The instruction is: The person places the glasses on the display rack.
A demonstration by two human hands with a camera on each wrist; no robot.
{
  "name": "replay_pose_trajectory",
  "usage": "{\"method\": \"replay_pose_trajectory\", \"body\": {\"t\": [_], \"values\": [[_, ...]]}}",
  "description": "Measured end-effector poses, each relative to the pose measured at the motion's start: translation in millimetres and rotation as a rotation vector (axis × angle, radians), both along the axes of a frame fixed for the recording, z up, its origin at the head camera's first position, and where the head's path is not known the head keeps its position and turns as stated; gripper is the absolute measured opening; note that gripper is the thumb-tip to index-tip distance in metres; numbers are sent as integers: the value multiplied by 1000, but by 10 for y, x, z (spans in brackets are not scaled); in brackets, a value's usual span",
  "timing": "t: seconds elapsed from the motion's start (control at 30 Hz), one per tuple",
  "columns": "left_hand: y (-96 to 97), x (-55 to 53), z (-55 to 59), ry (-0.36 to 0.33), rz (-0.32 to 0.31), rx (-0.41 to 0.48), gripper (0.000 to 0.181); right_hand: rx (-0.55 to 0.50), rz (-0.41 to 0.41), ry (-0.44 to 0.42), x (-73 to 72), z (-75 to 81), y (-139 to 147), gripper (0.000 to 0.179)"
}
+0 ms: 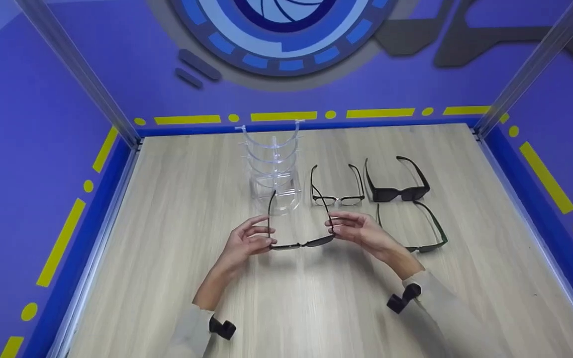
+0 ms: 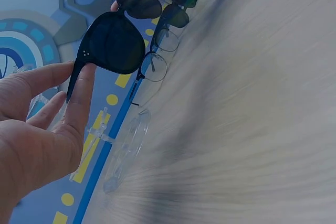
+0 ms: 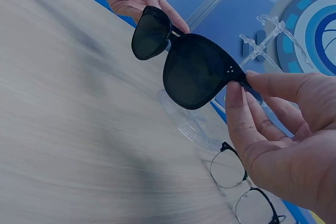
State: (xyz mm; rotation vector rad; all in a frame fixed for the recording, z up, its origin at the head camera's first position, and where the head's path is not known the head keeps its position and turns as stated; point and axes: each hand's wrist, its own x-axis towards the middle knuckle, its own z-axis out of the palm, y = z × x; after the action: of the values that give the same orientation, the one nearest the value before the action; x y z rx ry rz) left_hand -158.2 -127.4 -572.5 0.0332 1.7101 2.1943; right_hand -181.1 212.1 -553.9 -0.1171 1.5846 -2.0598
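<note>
"Above the wood-grain counter [image 1: 167, 223], what is held up?"

"Dark round sunglasses [image 1: 319, 241], arms unfolded and pointing forward. The left hand [image 1: 245, 240] pinches one hinge end between its fingers; the right hand [image 1: 367, 234] pinches the other the same way."

"What is nearby?"

"A clear display rack [image 1: 275, 160] stands just beyond. To its right lie clear-lensed glasses [image 1: 351, 201] and angular black sunglasses [image 1: 388, 194]; just in front of those, a green-framed pair [image 1: 433, 247] is partly hidden by the right hand."

Pale wood-grain table [image 1: 167, 278]. Left of centre, clear plastic tiered stand [image 1: 275, 159]. To its right, black-rimmed clear-lens glasses [image 1: 351, 201]; farther right, chunky black sunglasses [image 1: 412, 193]; nearer, dark green-framed glasses [image 1: 429, 247] (partly hidden).
</note>
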Motion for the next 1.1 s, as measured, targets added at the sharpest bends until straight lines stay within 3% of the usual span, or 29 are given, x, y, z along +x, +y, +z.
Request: {"method": "replay_pose_trajectory", "body": {"t": [0.27, 0.67, 1.1], "values": [[-44, -6, 34, 7, 12, -1, 68, -14, -8, -11, -46, 30, -70, 49], [-108, -51, 33, 7, 43, 11, 67, 25, 23, 68, -151, 57, -151, 47], [-173, -237, 65, -31, 119, 14, 63, 42, 9, 92, -353, 83, -310, 56]]}}
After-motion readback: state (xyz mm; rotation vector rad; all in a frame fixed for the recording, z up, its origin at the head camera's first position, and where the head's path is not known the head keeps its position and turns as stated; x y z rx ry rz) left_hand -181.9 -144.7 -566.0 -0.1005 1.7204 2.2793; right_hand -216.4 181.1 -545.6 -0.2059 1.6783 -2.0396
